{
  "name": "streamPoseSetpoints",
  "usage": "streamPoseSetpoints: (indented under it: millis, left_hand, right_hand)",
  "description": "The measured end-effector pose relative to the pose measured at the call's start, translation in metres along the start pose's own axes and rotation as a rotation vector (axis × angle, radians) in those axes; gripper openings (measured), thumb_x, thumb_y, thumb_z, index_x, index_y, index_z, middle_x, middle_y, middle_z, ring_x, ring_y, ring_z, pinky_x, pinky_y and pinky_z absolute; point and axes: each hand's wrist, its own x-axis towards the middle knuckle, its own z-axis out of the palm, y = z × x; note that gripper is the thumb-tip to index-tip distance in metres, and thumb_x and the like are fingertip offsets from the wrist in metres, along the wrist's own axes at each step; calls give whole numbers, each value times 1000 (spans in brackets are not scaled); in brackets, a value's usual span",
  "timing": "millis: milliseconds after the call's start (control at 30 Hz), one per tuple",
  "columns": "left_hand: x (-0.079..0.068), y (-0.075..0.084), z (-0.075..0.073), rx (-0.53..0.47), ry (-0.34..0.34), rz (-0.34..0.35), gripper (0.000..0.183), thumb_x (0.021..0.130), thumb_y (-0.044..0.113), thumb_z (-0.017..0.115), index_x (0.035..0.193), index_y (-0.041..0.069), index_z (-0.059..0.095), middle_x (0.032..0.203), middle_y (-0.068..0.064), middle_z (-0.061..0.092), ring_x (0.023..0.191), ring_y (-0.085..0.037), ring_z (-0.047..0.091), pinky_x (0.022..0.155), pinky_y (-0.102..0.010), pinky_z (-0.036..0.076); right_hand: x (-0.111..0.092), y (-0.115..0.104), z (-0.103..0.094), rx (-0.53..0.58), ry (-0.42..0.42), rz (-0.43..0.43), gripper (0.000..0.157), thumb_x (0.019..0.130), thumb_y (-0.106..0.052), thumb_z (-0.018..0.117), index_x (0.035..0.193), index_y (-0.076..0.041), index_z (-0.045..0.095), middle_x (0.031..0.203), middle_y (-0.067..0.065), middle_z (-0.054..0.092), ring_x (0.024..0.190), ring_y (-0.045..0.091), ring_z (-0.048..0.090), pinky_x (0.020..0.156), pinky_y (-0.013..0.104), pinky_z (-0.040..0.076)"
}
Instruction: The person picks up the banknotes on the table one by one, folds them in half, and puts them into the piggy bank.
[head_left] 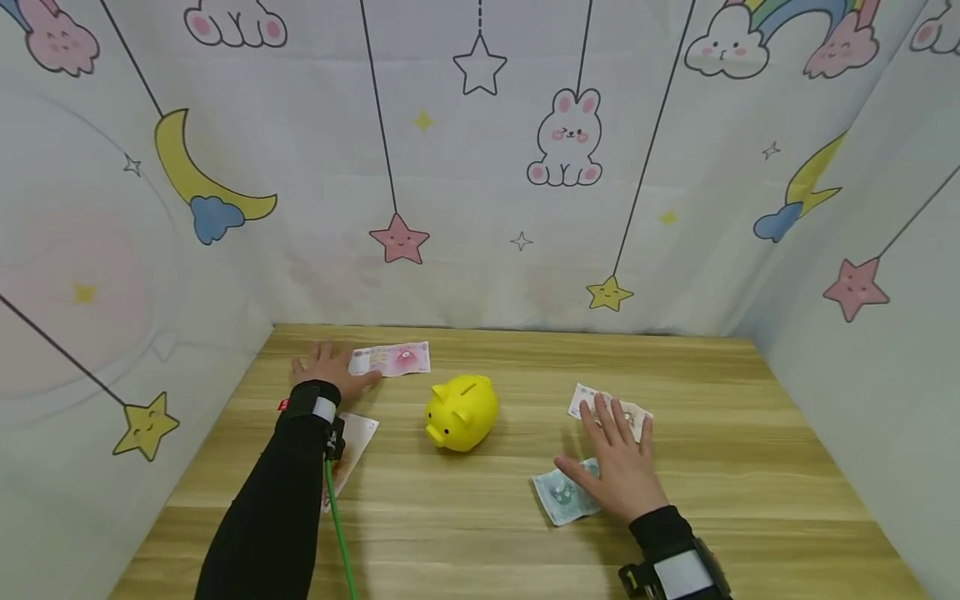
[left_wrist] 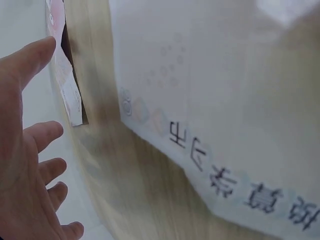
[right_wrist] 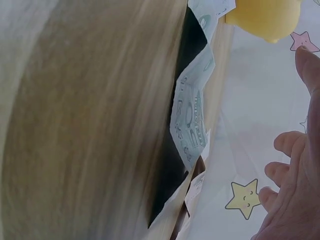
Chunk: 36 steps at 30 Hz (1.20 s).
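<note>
A yellow piggy bank (head_left: 461, 414) with a slot on its back stands between my hands. At the far left, my left hand (head_left: 330, 372) is spread palm down, its thumb beside a pink banknote (head_left: 390, 359). Below that wrist lies a reddish banknote (head_left: 358, 442), partly hidden by the forearm; the left wrist view shows a pale paper note (left_wrist: 210, 100) with black characters close by. My right hand (head_left: 624, 467) has its fingers outstretched over a pale brownish banknote (head_left: 588, 396) and a creased blue-green banknote (head_left: 558, 493), covering parts of both. Whether it touches them, I cannot tell.
All of this lies on a wood-grain table (head_left: 465, 558). White cloth walls (head_left: 465, 292) printed with stars, moons and rabbits enclose its back and sides. A green cable (head_left: 341, 533) runs from the left wrist toward the near edge.
</note>
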Motion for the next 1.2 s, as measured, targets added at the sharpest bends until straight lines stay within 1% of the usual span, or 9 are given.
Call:
streamPoseSetpoints:
  millis: [167,300,400,533,700,833,967,1100,1200]
  left_hand:
    - [-5,3,-2,14,2,-10,89,79,78,45,140,14,35,143,-24,18,133,-43,6,97,-67,0]
    - [-7,4,-3,-4,6,-17,86,80,75,48,139,13,37,142,-25,19,133,-43,7,97,-67,0]
    - [-6,1,0,-14,12,-17,87,80,76,48,139,13,38,142,-25,20,133,-44,8,97,-67,0]
    - [-2,-6,6,10,1,-5,88,80,78,44,140,14,35,143,-24,19,133,-43,6,97,-67,0]
    - [-1,-13,3,-7,9,44,83,82,72,50,139,13,38,142,-24,21,133,-44,8,96,-68,1]
    - [-3,-16,-2,-26,20,91,77,82,64,58,136,13,43,142,-24,25,132,-44,11,96,-67,3]
    - [-5,-19,-4,-29,33,137,69,81,58,65,132,14,50,140,-21,29,132,-43,14,98,-65,7]
    - [-6,-20,-5,-14,44,180,61,81,55,67,126,14,56,137,-20,34,131,-44,18,98,-65,11]
    - [-6,-21,-5,-12,53,197,58,82,53,68,123,13,58,136,-21,35,130,-43,20,98,-65,13]
  right_hand:
    - [-1,-3,2,18,-1,-3,87,85,-73,45,147,-17,20,151,8,11,138,30,7,100,60,-6]
    - [-2,-4,2,19,-10,1,87,85,-73,44,147,-17,20,150,9,13,138,27,2,100,61,-5]
    - [-2,-4,3,19,-16,5,87,85,-73,45,147,-17,19,151,9,13,138,24,-2,100,60,-6]
    - [-1,-4,3,23,-12,-1,86,85,-72,45,147,-16,20,150,10,13,138,26,1,100,60,-7]
    - [-1,-4,3,18,3,-17,86,86,-71,46,146,-16,22,150,10,15,137,31,9,100,62,-2]
    - [0,-4,3,21,0,-17,85,86,-71,46,146,-16,22,150,10,14,137,30,8,100,62,-1]
    - [1,-4,2,25,-8,-12,84,86,-71,45,146,-16,23,150,9,14,137,30,7,100,62,-2]
    - [1,-6,2,23,-11,-7,84,86,-71,45,146,-16,24,150,9,14,137,30,7,100,63,-2]
    - [1,-6,2,21,-9,-5,84,86,-71,45,145,-15,25,150,9,15,138,30,7,100,63,-1]
